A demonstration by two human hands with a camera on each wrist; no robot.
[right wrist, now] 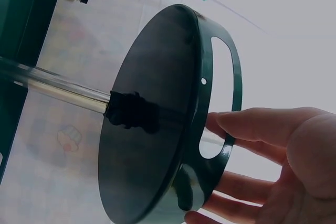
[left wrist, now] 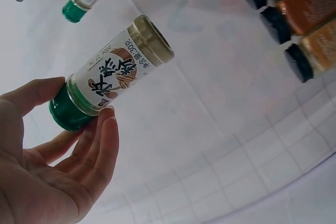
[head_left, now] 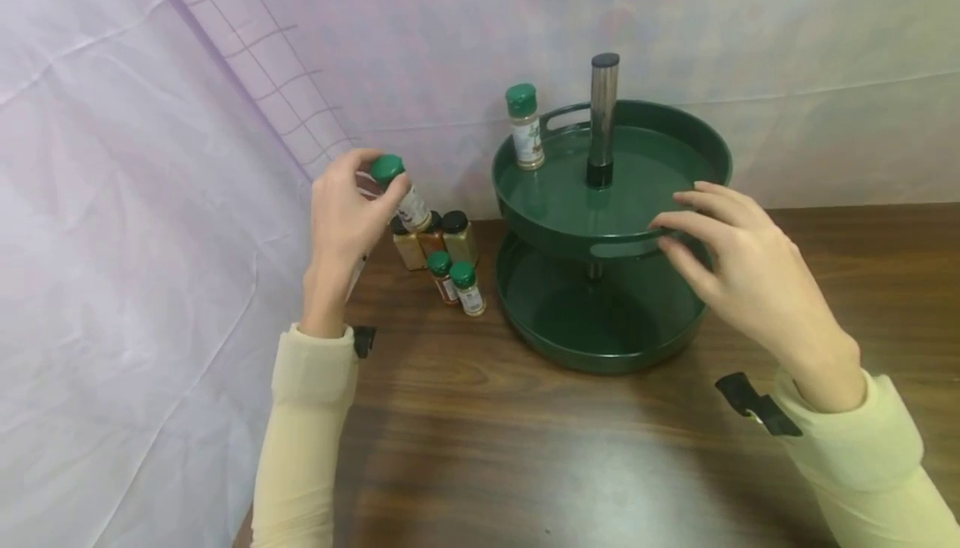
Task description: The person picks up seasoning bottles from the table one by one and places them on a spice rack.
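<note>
My left hand (head_left: 347,213) pinches the green cap of a spice jar (left wrist: 113,72) between thumb and fingers. The jar tilts in the air with its clear base pointing away, and its white label bears Chinese characters. My right hand (head_left: 750,273) is at the front rim of a dark green two-tier round rack (head_left: 611,356). In the right wrist view, thumb and fingers lie on opposite sides of the upper tray's rim (right wrist: 236,77), by its handle slot. Another green-capped jar (head_left: 527,135) stands upright on the upper tray, at the left.
Below the held jar, black-capped square jars (head_left: 459,239) and two small green-capped jars (head_left: 468,291) stand grouped on the wooden table (head_left: 450,431). A metal post (head_left: 603,118) rises through the rack's middle. White cloth (head_left: 150,281) hangs at the left and back.
</note>
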